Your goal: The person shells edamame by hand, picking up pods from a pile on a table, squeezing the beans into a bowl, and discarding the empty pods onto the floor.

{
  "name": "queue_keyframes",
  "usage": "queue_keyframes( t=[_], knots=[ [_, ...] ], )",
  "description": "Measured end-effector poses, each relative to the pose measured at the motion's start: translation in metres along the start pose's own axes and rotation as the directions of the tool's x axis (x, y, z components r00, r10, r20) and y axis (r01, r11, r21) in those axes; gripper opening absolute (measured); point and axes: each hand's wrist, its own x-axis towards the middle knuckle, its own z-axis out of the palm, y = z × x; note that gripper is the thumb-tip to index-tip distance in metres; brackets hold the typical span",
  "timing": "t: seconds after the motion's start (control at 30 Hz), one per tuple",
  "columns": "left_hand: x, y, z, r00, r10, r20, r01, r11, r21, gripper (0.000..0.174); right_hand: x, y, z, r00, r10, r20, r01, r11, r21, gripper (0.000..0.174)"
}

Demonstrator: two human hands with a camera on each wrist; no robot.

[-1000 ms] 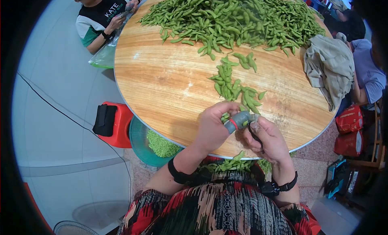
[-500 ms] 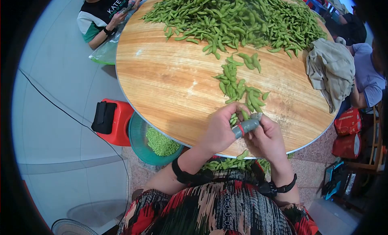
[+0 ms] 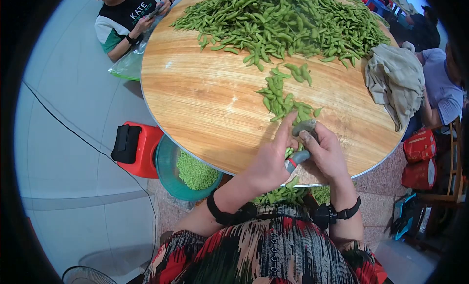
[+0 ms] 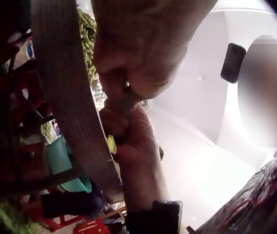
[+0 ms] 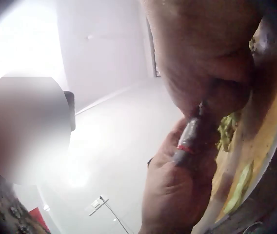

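Note:
Above the near edge of the table, my left hand [image 3: 267, 162] holds several green edamame pods [image 3: 289, 152] against its palm. Its forefinger points forward, and its thumb wears a grey cover with a red band [image 3: 296, 160]. My right hand [image 3: 332, 154] is close beside it, fingers curled, with its thumb against a grey-covered fingertip [image 3: 305, 127]; I cannot tell whether a pod is between them. A light green pod [image 4: 111, 144] shows at the right hand's edge in the left wrist view. More loose pods [image 3: 278, 98] lie just beyond the hands.
A large pod heap [image 3: 288, 25] covers the far side of the round wooden table [image 3: 195, 98]. Shelled beans fill a teal basket [image 3: 168, 179] below left, beside a red stool [image 3: 146, 154]. A grey cloth [image 3: 395, 76] lies at right. Pods [image 3: 281, 196] are at my lap. Other people sit around.
My left forefinger has straightened forward and its covered thumb has drawn back toward me. The right hand's covered fingertip has come away from the left thumb, moving slightly farther out.

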Motion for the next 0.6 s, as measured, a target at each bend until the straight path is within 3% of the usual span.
queue_keyframes(
  t=[0.07,0.13,0.17,0.2,0.3,0.33,0.37,0.4,0.43,0.5,0.53,0.57,0.6],
  knots=[
    [0.001,-0.005,-0.002,0.999,0.016,0.051,-0.011,0.996,-0.094,0.078,-0.002,0.003,-0.003,0.996,0.007,0.084,-0.023,0.981,0.192,0.012],
    [0.000,-0.005,-0.010,0.994,0.029,0.101,-0.010,0.983,-0.185,0.077,-0.006,0.002,-0.003,0.994,0.034,0.103,-0.058,0.970,0.236,0.013],
    [0.001,-0.002,-0.016,0.965,-0.086,0.246,0.204,0.837,-0.508,0.077,-0.008,0.000,-0.004,0.992,0.056,0.115,-0.086,0.958,0.273,0.014],
    [0.001,0.000,-0.019,0.899,-0.133,0.417,0.417,0.552,-0.722,0.077,-0.011,-0.003,-0.004,0.992,0.054,0.112,-0.083,0.958,0.273,0.014],
    [-0.001,0.000,-0.016,0.921,-0.076,0.382,0.370,0.480,-0.796,0.078,-0.014,-0.006,-0.001,0.986,0.032,0.162,-0.102,0.891,0.442,0.014],
    [-0.001,0.000,-0.015,0.921,-0.076,0.383,0.370,0.481,-0.795,0.078,-0.011,-0.001,-0.002,0.988,0.070,0.137,-0.119,0.911,0.395,0.015],
    [0.000,-0.001,-0.013,0.975,-0.003,0.220,0.113,0.864,-0.491,0.079,-0.009,0.004,-0.002,0.988,0.107,0.111,-0.139,0.928,0.346,0.016],
    [0.000,-0.001,-0.011,0.984,0.145,0.107,-0.144,0.989,-0.020,0.080,-0.010,0.006,-0.002,0.988,0.108,0.112,-0.141,0.928,0.346,0.016],
    [-0.001,-0.004,-0.009,0.984,0.144,0.106,-0.143,0.990,-0.020,0.080,-0.011,0.008,-0.002,0.992,0.061,0.112,-0.090,0.958,0.273,0.017],
    [-0.001,-0.008,-0.008,0.979,0.118,0.165,-0.079,0.971,-0.224,0.078,-0.012,0.005,-0.002,0.993,0.013,0.115,-0.036,0.979,0.199,0.019],
    [-0.003,-0.007,-0.009,0.979,0.117,0.166,-0.078,0.971,-0.224,0.078,-0.016,0.000,-0.001,0.994,-0.019,0.107,-0.003,0.979,0.204,0.020],
    [-0.003,-0.006,-0.012,0.966,0.018,0.256,0.122,0.847,-0.517,0.075,-0.019,-0.003,0.000,0.994,-0.050,0.097,0.029,0.978,0.208,0.020],
    [-0.003,-0.004,-0.015,0.928,-0.044,0.369,0.318,0.607,-0.728,0.073,-0.021,-0.002,0.001,0.994,-0.048,0.095,0.028,0.978,0.208,0.020]
  ],
)
